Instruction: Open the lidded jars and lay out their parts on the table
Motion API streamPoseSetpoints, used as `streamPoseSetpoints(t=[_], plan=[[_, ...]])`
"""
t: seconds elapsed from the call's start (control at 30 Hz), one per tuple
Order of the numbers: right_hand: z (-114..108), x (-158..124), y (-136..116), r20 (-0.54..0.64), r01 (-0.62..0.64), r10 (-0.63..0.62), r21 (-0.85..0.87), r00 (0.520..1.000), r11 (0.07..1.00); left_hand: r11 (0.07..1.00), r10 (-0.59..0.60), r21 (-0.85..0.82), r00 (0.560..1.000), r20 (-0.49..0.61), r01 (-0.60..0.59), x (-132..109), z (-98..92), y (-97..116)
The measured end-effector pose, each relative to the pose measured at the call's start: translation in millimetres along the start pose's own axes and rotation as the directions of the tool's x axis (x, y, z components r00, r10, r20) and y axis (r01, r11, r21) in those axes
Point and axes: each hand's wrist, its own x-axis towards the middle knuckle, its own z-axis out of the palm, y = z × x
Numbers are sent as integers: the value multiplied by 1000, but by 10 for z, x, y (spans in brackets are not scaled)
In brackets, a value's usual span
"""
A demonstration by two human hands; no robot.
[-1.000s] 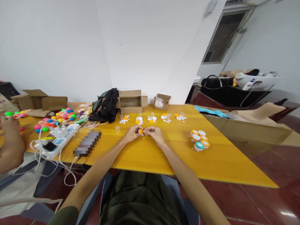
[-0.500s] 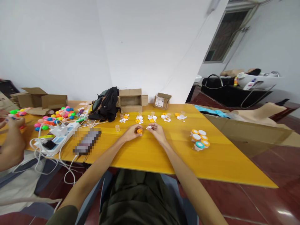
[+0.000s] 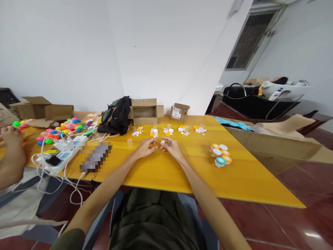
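Note:
My left hand [image 3: 147, 148] is closed round an orange round lid [image 3: 151, 146], mostly covered by the fingers. Just to its right, my right hand [image 3: 171, 148] pinches a small white piece with dark marks [image 3: 163, 142], like a die. The two hands face each other a little above the table, apart. Beyond them lie small groups of white and orange lids and dotted white pieces [image 3: 168, 132], with clear cups among them. One clear cup [image 3: 130, 142] stands alone to the left of my left hand.
At the right stands a cluster of lidded cups [image 3: 220, 154], orange, white and teal. A phone [image 3: 96, 158], a power strip [image 3: 66, 154] with cables and colourful balls [image 3: 70, 126] are on the left. Cardboard boxes [image 3: 144, 111] and a black bag [image 3: 118, 118] stand behind. Another person's hand [image 3: 11, 139] shows far left.
The orange lid has turned in my left hand, so its face shows less. My right hand has shifted slightly left with the white piece. The other person's hand has moved left.

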Motion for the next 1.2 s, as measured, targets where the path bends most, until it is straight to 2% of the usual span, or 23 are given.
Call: streamPoseSetpoints(t=[0.13, 0.27, 0.53, 0.73, 0.9, 1.07, 1.2], plan=[[50, -2, -3, 67, -24, 22, 32, 997, 999, 991, 20, -132, 1000, -18, -22, 6, 49, 72], [71, -2, -27, 104, 1, -3, 20, 995, 1000, 980, -13, -200, 999, -36, 5, 18, 76, 84], [61, 0, -45, 63, -8, 5, 47, 998, 999, 959, -105, -271, 992, -67, 83, 56, 45, 25], [58, -22, -82, 69, -34, 26, 109, 997, 993, 946, -83, -319, 995, -58, 60, 57, 65, 24], [59, -34, -93, 57, -47, 39, 139, 998, 989, 954, -87, -289, 996, -28, 75, 57, 51, 30], [62, -48, -93, 85, -35, 31, 47, 996, 998, 949, -98, -305, 994, -57, 76, 60, 34, 41], [61, -46, -96, 107, 13, -9, -36, 994, 999, 926, -102, -368, 994, -35, 82, 56, 39, 42]])
